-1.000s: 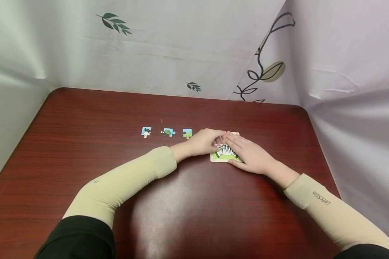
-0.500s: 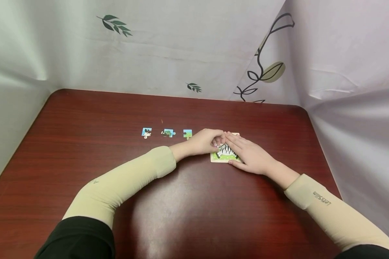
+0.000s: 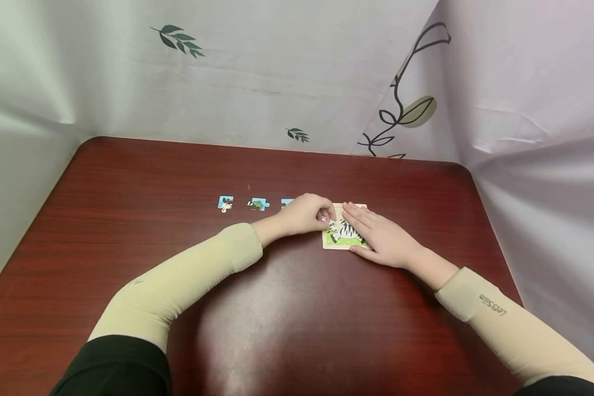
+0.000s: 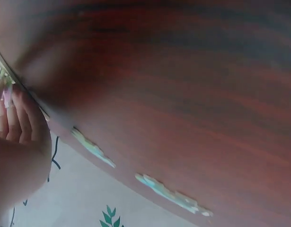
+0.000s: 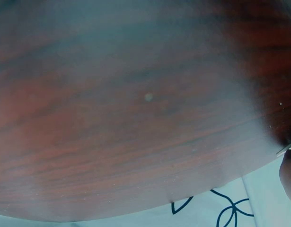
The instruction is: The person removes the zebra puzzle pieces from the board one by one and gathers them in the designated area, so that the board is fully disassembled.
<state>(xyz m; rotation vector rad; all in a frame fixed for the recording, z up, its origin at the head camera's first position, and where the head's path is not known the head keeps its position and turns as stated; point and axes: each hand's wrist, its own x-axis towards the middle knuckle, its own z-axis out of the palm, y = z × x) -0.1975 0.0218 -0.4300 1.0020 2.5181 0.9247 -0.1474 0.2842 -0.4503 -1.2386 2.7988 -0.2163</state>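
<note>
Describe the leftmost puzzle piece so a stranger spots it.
On the reddish table, look beyond the yellow left sleeve. In the row there, the leftmost puzzle piece shows black-and-white print on blue; the middle piece shows green.

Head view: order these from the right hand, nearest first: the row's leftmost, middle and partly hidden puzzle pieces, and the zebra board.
1. Zebra board, partly under the right hand.
2. Partly hidden piece, by the left hand.
3. Middle piece, farther left.
4. Leftmost piece, at the row's end.
</note>
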